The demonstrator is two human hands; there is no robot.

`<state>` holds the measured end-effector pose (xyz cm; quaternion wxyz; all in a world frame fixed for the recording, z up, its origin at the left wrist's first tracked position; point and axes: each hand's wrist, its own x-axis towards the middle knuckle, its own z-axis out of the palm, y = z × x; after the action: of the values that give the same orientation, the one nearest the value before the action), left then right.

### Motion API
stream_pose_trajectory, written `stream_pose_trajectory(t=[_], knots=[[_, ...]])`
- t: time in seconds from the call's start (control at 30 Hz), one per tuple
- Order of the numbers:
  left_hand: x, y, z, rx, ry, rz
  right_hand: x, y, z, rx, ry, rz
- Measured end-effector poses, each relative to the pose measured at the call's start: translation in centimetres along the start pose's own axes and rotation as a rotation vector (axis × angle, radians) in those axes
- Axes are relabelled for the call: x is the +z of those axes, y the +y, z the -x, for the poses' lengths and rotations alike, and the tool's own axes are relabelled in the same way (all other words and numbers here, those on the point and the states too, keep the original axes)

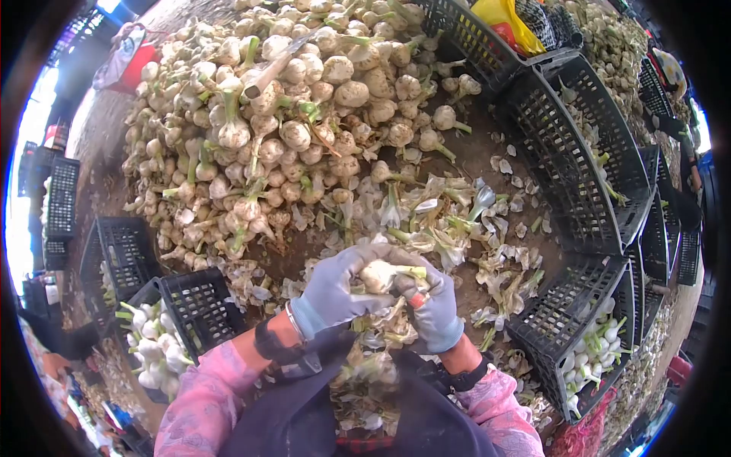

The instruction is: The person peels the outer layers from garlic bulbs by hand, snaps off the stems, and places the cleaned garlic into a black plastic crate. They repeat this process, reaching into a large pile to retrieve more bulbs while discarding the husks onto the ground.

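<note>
Both hands wear grey gloves and meet low in the middle of the head view, over the lap. My left hand (335, 292) is closed around the bulb end of a garlic bulb (377, 277), which lies sideways with its cut stem to the right. My right hand (437, 303) is closed at the stem side, thumb and fingers against the garlic. An orange-red patch shows at the right thumb; I cannot make out whether it is a band or bare skin. Loose garlic skins (434, 228) lie just beyond the hands.
A large heap of untrimmed garlic (304, 99) fills the ground ahead. Black crates (560, 152) line the right side. White garlic bulbs (156, 339) fill a crate at lower left, and more garlic (598, 350) is in a right-hand crate. A red bucket (137, 65) stands at upper left.
</note>
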<state>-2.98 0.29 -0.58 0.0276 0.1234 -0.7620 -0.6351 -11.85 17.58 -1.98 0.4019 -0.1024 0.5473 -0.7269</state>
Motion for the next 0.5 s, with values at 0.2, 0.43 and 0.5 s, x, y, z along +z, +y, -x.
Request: stream_pose_trajectory(t=[0.2,0.43,0.5], knots=[[0.1,1.3,0.7,-0.27,-0.036,0.347,-1.0,-1.1,-0.4,-0.223,-0.078,0.414],[2.0,1.2,1.0,0.42,0.176,-0.479,0.7,0.6,0.3,-0.181,0.222,0.264],[1.9,2.2,1.2,0.297,0.14,-0.36,0.4,-0.7,-0.6,-0.53,0.195,0.725]])
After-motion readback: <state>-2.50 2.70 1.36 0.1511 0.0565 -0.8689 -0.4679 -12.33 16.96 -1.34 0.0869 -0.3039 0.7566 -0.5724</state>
